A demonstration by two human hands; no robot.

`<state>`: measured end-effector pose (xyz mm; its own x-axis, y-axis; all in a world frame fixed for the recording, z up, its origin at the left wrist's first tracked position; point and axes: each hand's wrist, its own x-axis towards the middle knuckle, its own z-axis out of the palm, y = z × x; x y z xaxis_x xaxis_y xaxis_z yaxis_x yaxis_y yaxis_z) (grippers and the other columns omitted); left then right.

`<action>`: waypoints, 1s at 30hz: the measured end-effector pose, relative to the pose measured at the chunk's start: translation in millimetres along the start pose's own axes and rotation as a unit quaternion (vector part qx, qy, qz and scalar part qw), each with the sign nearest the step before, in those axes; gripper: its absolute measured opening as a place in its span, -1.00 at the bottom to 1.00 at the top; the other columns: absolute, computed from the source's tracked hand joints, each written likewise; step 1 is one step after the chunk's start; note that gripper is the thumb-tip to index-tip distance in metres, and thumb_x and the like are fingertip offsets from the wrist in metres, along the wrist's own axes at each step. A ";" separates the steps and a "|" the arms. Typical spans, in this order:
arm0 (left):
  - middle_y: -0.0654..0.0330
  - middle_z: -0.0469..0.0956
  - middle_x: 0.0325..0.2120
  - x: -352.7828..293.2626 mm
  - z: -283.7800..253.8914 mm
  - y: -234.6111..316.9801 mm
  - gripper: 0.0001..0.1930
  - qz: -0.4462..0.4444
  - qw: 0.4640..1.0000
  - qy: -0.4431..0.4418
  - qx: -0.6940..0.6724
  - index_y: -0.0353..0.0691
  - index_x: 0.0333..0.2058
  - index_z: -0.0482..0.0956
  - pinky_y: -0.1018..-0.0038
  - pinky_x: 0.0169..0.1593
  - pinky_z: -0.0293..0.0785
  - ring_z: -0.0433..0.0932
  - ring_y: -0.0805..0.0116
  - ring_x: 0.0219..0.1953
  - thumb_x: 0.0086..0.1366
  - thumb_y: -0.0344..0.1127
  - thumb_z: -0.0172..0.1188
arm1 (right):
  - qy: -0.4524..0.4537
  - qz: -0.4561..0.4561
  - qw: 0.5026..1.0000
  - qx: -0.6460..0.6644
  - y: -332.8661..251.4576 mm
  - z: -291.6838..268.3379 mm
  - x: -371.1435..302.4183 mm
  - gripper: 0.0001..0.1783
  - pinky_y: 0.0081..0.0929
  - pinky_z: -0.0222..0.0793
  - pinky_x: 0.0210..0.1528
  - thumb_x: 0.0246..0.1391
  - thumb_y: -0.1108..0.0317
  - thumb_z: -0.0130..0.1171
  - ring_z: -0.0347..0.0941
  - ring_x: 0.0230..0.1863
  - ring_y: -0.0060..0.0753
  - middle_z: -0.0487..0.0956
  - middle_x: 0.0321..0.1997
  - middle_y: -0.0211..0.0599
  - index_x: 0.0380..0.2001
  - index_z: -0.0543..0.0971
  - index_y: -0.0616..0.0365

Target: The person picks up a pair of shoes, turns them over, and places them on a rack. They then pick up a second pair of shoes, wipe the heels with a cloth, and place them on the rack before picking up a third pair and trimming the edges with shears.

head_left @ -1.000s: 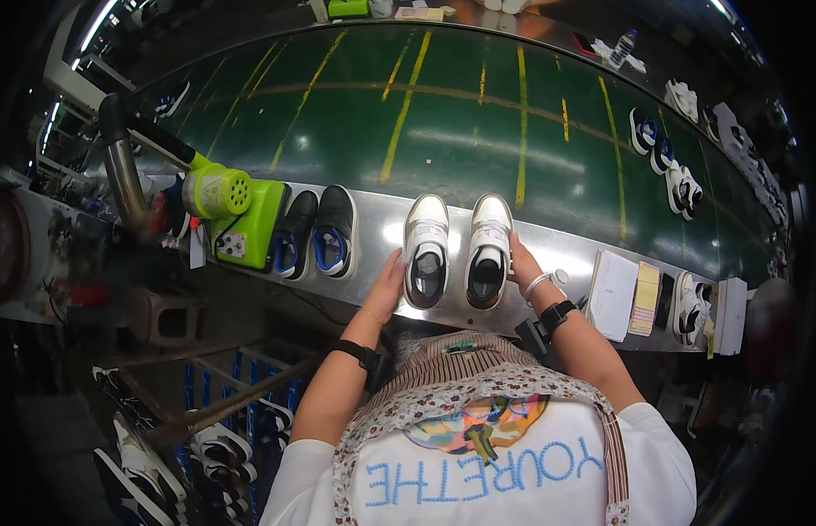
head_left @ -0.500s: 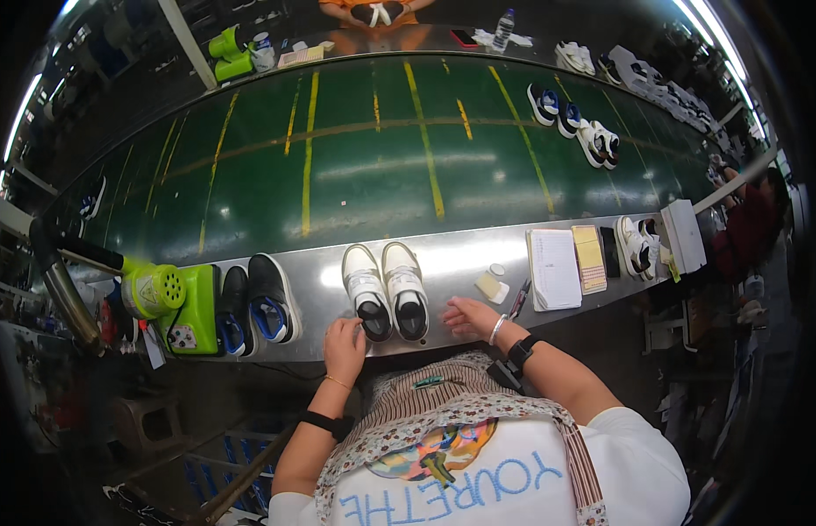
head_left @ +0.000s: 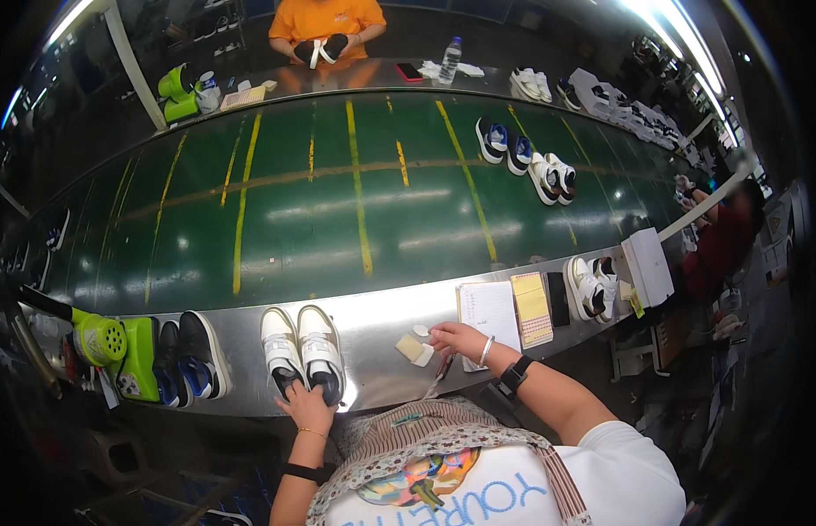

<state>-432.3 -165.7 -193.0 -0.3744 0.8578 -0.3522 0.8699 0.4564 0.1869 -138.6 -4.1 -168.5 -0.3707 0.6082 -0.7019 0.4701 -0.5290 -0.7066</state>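
A pair of white shoes (head_left: 318, 349) with dark insides stands on the metal ledge, toes pointing away from me. My left hand (head_left: 306, 408) is at their heels, fingertips apart and touching the heel openings; its exact grip is partly hidden. Farther right, my right hand (head_left: 460, 340) is over the ledge by the notebook (head_left: 500, 311), fingers loosely stretched and nothing visible in them. Just left of its fingertips are a small white round piece (head_left: 421, 330) and a yellowish block (head_left: 409, 348). Below this hand lies a dark pen (head_left: 441, 372).
A green machine (head_left: 138, 359) and black shoes (head_left: 204, 352) stand on the left. Right of the notebook are a yellow pad (head_left: 532, 307), more shoes (head_left: 587, 287) and a white box (head_left: 646, 267). Beyond the green belt (head_left: 311, 228), a person in orange (head_left: 324, 22) holds a shoe.
My left hand has moved from beside the left white shoe onto the pair's heels. My right hand has moved away from the shoes toward the round piece and notebook. The view has shifted.
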 end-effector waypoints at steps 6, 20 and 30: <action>0.12 0.29 -0.27 6.0 7.3 1.5 -0.63 -0.035 0.997 0.050 -0.052 -0.11 -0.60 0.56 -0.05 0.14 0.00 0.24 0.06 -0.08 -0.47 -0.18 0.48 | 0.149 -0.032 0.988 0.008 -20.6 -137.5 24.4 -0.57 -0.46 0.35 -0.14 0.10 0.21 0.02 0.38 -0.18 -0.46 0.44 -0.17 -0.28 0.01 0.31 0.12; 0.02 0.30 -0.23 13.4 5.8 19.3 -0.66 -0.093 0.995 0.016 -0.042 -0.14 -0.69 0.52 -0.01 0.20 -0.11 0.19 -0.01 0.01 -0.55 -0.27 0.48 | 0.389 -0.082 0.781 -0.482 -126.4 -434.8 177.6 -0.37 -0.25 0.27 0.00 -0.10 0.16 0.19 0.37 -0.06 0.03 0.42 -0.08 0.04 0.09 0.28 -0.01; 0.07 0.33 -0.18 10.6 2.2 13.6 -0.74 -0.090 0.995 -0.013 0.029 -0.03 -0.56 0.61 -0.11 0.17 -0.12 0.19 0.05 0.04 -0.36 -0.20 0.38 | 0.312 -0.067 0.814 -0.485 -151.1 -535.1 299.5 -0.02 -0.23 0.24 0.07 -0.18 0.18 0.28 0.31 0.08 0.09 0.38 0.03 0.18 0.25 -0.08 -0.08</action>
<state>-423.7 -150.9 -196.2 -0.5177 0.7567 -0.3992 0.8068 0.5870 0.0666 108.0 574.7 -223.9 -0.1337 0.9646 -0.2275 0.9826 0.0992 -0.1570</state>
